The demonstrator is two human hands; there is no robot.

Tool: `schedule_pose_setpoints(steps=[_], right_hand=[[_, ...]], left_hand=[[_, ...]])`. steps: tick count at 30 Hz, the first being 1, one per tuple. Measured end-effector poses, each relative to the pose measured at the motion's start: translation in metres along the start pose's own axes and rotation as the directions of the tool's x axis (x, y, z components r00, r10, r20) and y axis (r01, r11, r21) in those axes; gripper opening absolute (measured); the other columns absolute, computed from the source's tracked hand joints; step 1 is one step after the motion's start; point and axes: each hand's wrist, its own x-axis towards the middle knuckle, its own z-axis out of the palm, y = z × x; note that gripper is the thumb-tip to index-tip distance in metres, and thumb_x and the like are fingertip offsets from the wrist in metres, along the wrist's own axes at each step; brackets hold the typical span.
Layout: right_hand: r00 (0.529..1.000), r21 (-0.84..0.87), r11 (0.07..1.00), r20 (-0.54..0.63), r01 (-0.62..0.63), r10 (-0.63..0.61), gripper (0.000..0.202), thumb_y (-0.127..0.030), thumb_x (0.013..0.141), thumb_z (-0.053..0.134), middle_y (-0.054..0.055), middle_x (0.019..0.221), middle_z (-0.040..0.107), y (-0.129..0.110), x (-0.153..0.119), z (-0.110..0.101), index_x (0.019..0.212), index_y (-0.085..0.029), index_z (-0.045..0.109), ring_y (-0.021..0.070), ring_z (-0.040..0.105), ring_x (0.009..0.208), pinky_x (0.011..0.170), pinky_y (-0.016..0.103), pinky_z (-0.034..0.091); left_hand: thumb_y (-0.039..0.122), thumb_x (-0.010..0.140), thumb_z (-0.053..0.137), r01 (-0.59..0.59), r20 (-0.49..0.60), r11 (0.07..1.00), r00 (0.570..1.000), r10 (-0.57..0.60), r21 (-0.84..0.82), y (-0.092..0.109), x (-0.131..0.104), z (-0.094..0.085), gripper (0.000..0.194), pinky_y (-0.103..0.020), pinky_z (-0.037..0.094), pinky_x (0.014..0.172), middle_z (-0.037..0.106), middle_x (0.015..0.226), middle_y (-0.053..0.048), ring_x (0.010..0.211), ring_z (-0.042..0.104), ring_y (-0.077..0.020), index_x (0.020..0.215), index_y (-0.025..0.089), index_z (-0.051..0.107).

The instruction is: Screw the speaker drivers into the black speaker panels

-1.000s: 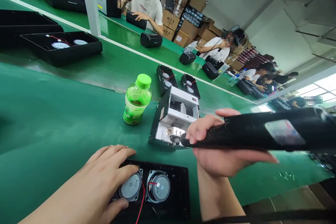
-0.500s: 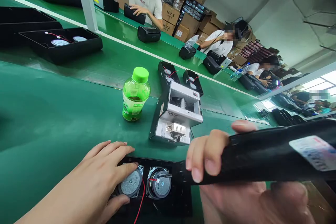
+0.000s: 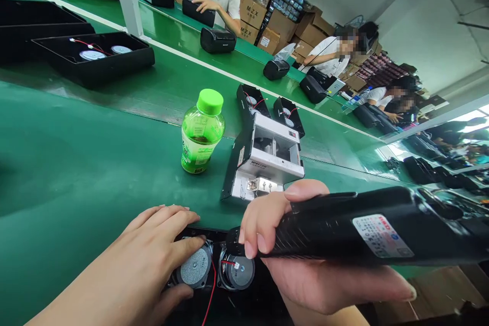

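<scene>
A black electric screwdriver [image 3: 328, 229] with a white label is gripped in my right hand [image 3: 282, 244], fingers wrapped round its front end. Its narrow tip points left, over the top edge of the black speaker panel [image 3: 263, 295], between the two speakers; the hand partly covers the panel. My left hand [image 3: 153, 249] lies open across the panel's left side. Its index finger and thumb are spread around the left speaker [image 3: 195, 267]. The right speaker [image 3: 242, 270] carries a small white connector on its grey magnet. A red wire [image 3: 211, 290] runs down between the speakers.
Behind the panel stand a green drink bottle [image 3: 202, 132] and a white-and-black screw feeder [image 3: 267, 158]. Several open speaker casings [image 3: 95, 58] with wires sit farther back on the green bench [image 3: 95, 137]. Co-workers sit across the line, one with a hand [image 3: 204, 4] on a black speaker.
My right hand has carried the screwdriver left, its tip now above the speakers' top edge. My left hand has stayed on the panel. The view has shifted slightly.
</scene>
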Motion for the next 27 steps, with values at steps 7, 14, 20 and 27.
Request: schedule_pose_setpoints(steps=[7, 14, 20, 27], right_hand=[[0.999, -0.014, 0.999, 0.025, -0.037, 0.037, 0.068, -0.099, 0.091, 0.091, -0.004, 0.068, 0.080, 0.002, 0.000, -0.003, 0.117, -0.036, 0.092, 0.0198, 0.070, 0.050, 0.053, 0.032, 0.062], [0.995, -0.014, 1.000, 0.099, -0.009, 0.011, 0.066, -0.094, 0.097, 0.089, -0.003, 0.071, 0.080, 0.006, 0.000, -0.006, 0.124, -0.034, 0.093, 0.0191, 0.070, 0.050, 0.051, 0.030, 0.060], [0.967, -0.004, 1.000, 0.255, -0.019, 0.019, 0.069, -0.092, 0.101, 0.087, 0.001, 0.076, 0.084, 0.018, -0.008, -0.015, 0.135, -0.032, 0.090, 0.0221, 0.074, 0.057, 0.057, 0.035, 0.061], [0.973, 0.030, 0.991, 0.188, 0.131, -0.134, 0.072, -0.093, 0.104, 0.082, -0.002, 0.072, 0.080, 0.045, -0.015, -0.012, 0.135, -0.028, 0.088, 0.0179, 0.068, 0.048, 0.047, 0.029, 0.055]], left_hand=[[0.018, 0.070, 0.097, 0.005, -0.009, 1.000, 1.000, -0.005, -0.015, -0.001, 0.000, 0.002, 0.075, -0.068, 0.060, 0.129, 0.083, 0.159, 0.000, 0.142, 0.079, -0.0425, 0.139, 0.049, 0.088], [0.016, 0.068, 0.099, -0.011, -0.034, 1.000, 0.999, 0.010, -0.021, 0.001, 0.003, 0.002, 0.077, -0.064, 0.060, 0.128, 0.083, 0.156, 0.000, 0.138, 0.079, -0.0407, 0.137, 0.047, 0.089], [0.020, 0.069, 0.109, 0.070, 0.088, 0.995, 0.994, -0.064, -0.069, 0.008, 0.022, -0.017, 0.060, -0.064, 0.066, 0.116, 0.089, 0.145, -0.001, 0.134, 0.084, -0.0421, 0.121, 0.047, 0.095], [0.019, 0.074, 0.109, 0.147, 0.224, 0.985, 0.967, -0.124, -0.088, 0.014, 0.034, -0.030, 0.055, -0.063, 0.067, 0.116, 0.089, 0.144, -0.002, 0.134, 0.085, -0.0409, 0.120, 0.048, 0.098]])
